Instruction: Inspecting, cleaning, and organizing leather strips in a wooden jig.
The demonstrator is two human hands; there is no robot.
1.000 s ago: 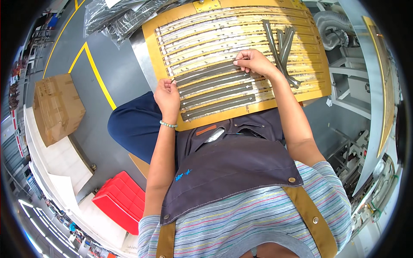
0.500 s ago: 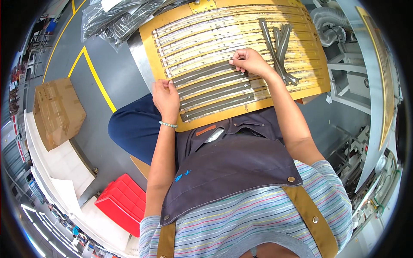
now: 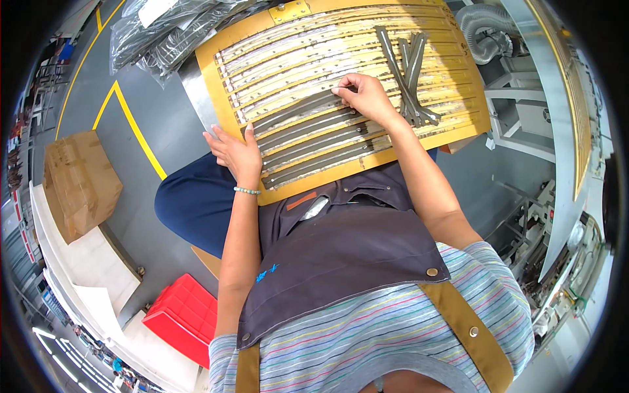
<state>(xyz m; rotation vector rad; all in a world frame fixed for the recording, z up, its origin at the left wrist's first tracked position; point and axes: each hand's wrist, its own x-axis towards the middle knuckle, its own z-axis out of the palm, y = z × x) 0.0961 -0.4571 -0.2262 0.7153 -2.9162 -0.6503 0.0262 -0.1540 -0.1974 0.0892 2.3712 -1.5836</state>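
Note:
A yellow slotted board (image 3: pixel 211 82) lies before me, its near edge over my lap. Dark grey zipper strips (image 3: pixel 318 166) are laid side by side in its nearest slots. The farthest of these, a zipper strip (image 3: pixel 291 110), has its right end pinched between thumb and finger of my right hand (image 3: pixel 367 99), slightly raised. My left hand (image 3: pixel 236 156) is open at the board's left edge, fingers spread and thumb close to that strip's left end. Several loose zipper strips (image 3: pixel 413 78) lie crossed in a heap on the board's right part.
Clear plastic bags (image 3: pixel 154 33) with dark contents sit beyond the board's left corner. On the left are a cardboard box (image 3: pixel 80 183) and a red plastic bin (image 3: pixel 187 314). A silver flexible hose (image 3: pixel 483 29) and a white machine frame (image 3: pixel 524 108) stand at the right.
My left hand has opened from a pinch at the strip's left end, its fingers spreading outward. My right hand keeps its pinch on the right end. The whole view has shifted slightly.

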